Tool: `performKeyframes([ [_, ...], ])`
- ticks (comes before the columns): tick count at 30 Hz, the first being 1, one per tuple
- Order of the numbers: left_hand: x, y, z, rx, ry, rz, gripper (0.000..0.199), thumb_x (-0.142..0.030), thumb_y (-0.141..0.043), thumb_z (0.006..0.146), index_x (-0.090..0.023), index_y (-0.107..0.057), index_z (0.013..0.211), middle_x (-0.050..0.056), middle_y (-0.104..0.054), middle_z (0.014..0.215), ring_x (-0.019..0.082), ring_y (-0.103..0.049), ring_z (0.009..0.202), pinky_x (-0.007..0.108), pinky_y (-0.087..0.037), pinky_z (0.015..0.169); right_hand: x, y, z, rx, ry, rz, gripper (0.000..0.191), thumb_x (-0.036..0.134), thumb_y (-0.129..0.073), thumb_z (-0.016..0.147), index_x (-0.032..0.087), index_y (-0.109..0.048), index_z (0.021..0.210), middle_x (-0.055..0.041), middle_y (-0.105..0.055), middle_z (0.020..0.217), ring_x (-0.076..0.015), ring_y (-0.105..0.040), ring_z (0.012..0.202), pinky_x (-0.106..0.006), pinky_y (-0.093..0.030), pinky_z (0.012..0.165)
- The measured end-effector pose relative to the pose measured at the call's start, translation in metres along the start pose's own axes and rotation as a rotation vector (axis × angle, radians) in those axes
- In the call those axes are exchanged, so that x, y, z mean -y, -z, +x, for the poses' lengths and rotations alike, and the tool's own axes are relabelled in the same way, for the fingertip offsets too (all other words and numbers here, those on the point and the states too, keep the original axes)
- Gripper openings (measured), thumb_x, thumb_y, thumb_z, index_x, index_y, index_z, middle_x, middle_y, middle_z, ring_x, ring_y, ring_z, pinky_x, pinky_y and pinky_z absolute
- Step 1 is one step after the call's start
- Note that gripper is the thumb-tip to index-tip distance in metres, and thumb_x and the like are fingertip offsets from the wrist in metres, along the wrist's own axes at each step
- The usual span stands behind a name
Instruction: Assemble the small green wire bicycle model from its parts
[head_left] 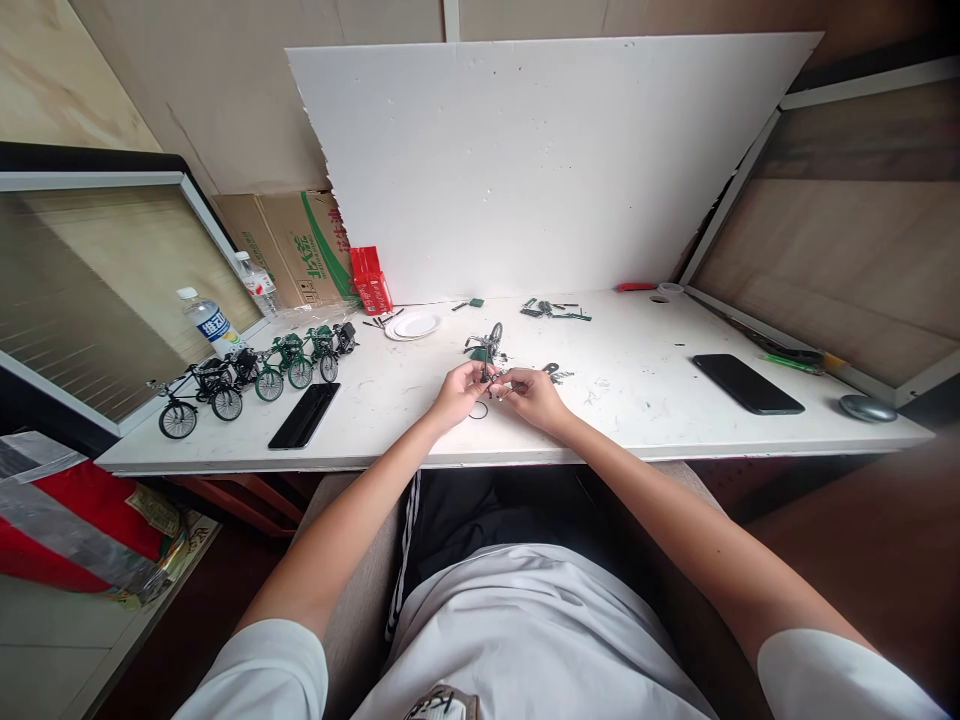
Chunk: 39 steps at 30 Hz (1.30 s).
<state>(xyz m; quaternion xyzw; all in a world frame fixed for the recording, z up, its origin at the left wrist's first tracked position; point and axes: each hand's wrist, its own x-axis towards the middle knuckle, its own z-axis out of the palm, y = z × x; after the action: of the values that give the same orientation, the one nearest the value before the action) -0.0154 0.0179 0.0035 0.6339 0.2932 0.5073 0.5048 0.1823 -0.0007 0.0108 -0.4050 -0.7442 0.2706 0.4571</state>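
Observation:
A partly built model bicycle (493, 343), dark with a spoked wheel pointing away from me, stands on the table in front of me. My left hand (457, 396) is closed, its fingertips pinching the near end of the bicycle. From the other side my right hand (536, 400) meets it with thumb and fingers pressed together; whatever they hold is too small to make out. Below the fingertips lies a thin black ring (478, 410). Beside the right hand are small dark parts (553, 370). A small green piece shows just behind the left fingers.
Several finished model bicycles (226, 400) stand at left near a black phone (305, 415) and bottles (210, 318). Farther back are a white plate (412, 325), a red box (371, 280) and loose green parts (555, 310). Another phone (746, 383) and a mouse (868, 407) lie right.

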Motion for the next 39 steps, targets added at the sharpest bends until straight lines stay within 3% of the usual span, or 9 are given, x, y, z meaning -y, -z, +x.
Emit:
performKeyframes([
  [6, 0.0005, 0.0004, 0.0001, 0.015, -0.008, 0.029, 0.042, -0.051, -0.086, 0.086, -0.017, -0.070, 0.103, 0.016, -0.072, 0.124, 0.028, -0.065, 0.121, 0.035, -0.058, 0.093, 0.0004, -0.0001, -0.0003, -0.005, -0.001, -0.026, 0.035, 0.055, -0.074, 0.094, 0.022, -0.084, 0.089, -0.0091, -0.084, 0.090, -0.0239, -0.070, 0.072, -0.036, -0.051, 0.066],
  [13, 0.0058, 0.0028, 0.0012, 0.025, -0.028, 0.072, 0.036, -0.047, -0.084, 0.090, -0.017, -0.071, 0.106, 0.016, -0.073, 0.126, 0.027, -0.066, 0.118, 0.035, -0.057, 0.093, -0.0030, -0.0015, 0.0000, -0.020, 0.012, -0.020, 0.024, 0.043, -0.075, 0.093, 0.022, -0.084, 0.086, -0.0102, -0.084, 0.093, -0.0274, -0.075, 0.080, -0.038, -0.056, 0.073],
  [22, 0.0052, 0.0019, 0.0021, 0.007, -0.012, 0.038, 0.038, -0.047, -0.087, 0.087, -0.016, -0.070, 0.102, 0.016, -0.073, 0.124, 0.027, -0.067, 0.117, 0.037, -0.057, 0.097, -0.0079, -0.0030, 0.0008, -0.021, 0.018, -0.001, 0.020, 0.040, -0.075, 0.092, 0.023, -0.085, 0.087, -0.0105, -0.084, 0.094, -0.0288, -0.077, 0.085, -0.040, -0.059, 0.079],
  [39, 0.0083, 0.0039, 0.0033, 0.015, -0.039, 0.013, 0.044, -0.051, -0.090, 0.083, -0.016, -0.072, 0.103, 0.015, -0.073, 0.121, 0.027, -0.066, 0.113, 0.037, -0.058, 0.092, -0.0044, -0.0022, -0.0004, -0.044, 0.068, -0.071, 0.017, 0.030, -0.072, 0.094, 0.020, -0.084, 0.087, -0.0077, -0.083, 0.088, -0.0186, -0.065, 0.067, -0.032, -0.049, 0.065],
])
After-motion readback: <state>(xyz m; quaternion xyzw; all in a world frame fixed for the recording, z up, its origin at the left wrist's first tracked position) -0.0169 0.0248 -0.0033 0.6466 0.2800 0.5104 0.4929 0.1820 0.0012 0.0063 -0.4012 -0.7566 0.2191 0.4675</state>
